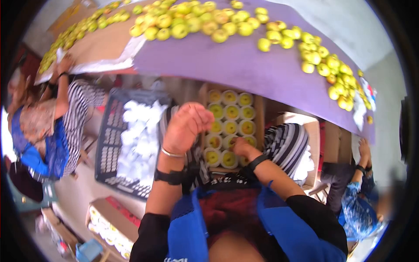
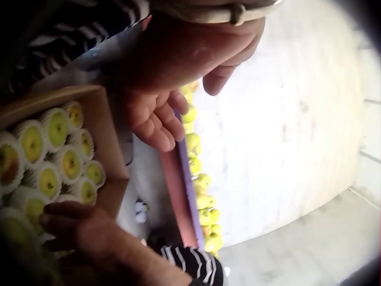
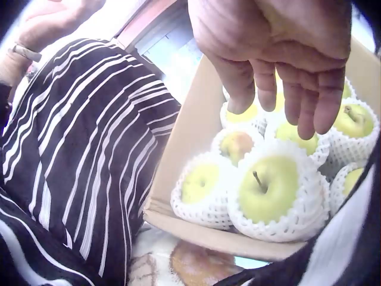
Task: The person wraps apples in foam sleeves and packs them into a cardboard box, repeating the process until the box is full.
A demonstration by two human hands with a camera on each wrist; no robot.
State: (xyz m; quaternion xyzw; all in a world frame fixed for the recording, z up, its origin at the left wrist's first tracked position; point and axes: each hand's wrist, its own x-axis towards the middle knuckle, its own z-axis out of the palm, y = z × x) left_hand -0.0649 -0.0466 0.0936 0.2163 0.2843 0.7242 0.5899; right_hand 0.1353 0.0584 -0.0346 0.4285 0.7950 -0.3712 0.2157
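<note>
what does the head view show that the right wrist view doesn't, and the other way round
Only the head view: loose apples on the purple table cover, and other people, one at the left and one at the right.

Only the right wrist view: the palm side of the right hand, a clear apple stem and the open mesh of a foam sleeve.

Both: the cardboard box of sleeved apples, striped cloth, and the left hand, holding nothing.

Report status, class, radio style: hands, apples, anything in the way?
Left hand raised, holding nothing. Right hand over the apples, contact unclear. Apples in white foam nets, inside box. Left hand partly blocks head view of box.
</note>
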